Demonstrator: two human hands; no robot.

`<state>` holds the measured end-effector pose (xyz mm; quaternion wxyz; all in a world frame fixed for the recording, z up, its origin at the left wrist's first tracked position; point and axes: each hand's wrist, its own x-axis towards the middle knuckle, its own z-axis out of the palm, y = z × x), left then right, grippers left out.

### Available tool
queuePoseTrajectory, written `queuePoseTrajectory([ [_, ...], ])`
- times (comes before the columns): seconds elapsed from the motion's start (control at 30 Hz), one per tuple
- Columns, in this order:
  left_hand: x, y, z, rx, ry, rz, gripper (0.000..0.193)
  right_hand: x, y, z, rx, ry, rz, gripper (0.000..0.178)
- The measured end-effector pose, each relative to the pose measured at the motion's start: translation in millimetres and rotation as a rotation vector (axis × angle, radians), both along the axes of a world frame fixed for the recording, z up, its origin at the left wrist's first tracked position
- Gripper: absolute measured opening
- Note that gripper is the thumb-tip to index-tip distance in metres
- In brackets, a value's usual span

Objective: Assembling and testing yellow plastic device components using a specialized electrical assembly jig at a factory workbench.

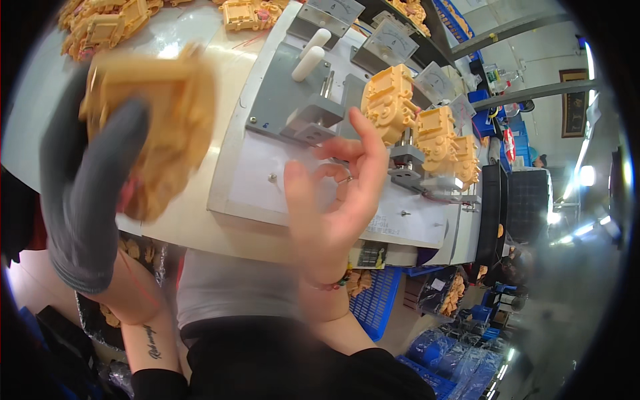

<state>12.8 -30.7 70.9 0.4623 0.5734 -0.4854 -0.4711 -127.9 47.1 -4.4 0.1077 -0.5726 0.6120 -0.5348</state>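
Note:
My left hand (90, 207), in a grey glove, grips a yellow-orange plastic housing (177, 127) above the left part of the table. The housing is blurred, and something pink shows at its lower edge. My bare right hand (343, 210) is open, thumb and forefinger apart, with nothing visible in it. It is over the white board of a test fixture, just in front of a grey clamp block (317, 117). That block stands on a grey plate (267, 90) with two white pegs (309, 63) and no housing. Similar housings (389, 100) sit on the stations farther right.
Several housings (110, 30) are heaped at the far left of the table. Analog meters (385, 43) line the fixture's back. A blue crate (377, 303) is below the table's front edge, and plastic-wrapped blue containers (453, 353) are at the lower right.

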Motion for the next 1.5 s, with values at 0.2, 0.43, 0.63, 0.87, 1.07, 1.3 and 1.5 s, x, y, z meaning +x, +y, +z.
queuePoseTrajectory([
  [0.2,-46,-44,86,0.061,-1.058,-0.190,0.044,11,-2,3,-0.120,-0.006,0.186,0.068],
  [0.43,-108,-91,68,-0.457,-1.881,-1.236,0.038,-3,6,0,-0.163,-0.087,0.329,0.060],
  [0.63,-109,-83,10,-0.222,-1.488,-0.537,0.051,-8,4,-1,-0.202,-0.092,0.310,0.057],
  [0.87,10,-76,-16,-0.752,-0.717,-0.488,0.041,-3,6,0,0.088,0.084,0.165,0.024],
  [1.07,37,0,-53,-0.437,-0.414,-0.014,0.018,-5,2,2,0.115,0.271,0.212,0.006],
  [1.3,20,52,-75,-0.735,-0.530,-0.181,0.023,-6,3,26,0.309,0.170,0.251,0.009],
  [1.5,-5,34,-65,-0.682,-0.519,-0.568,0.022,-11,11,14,0.466,0.263,0.130,0.023],
])
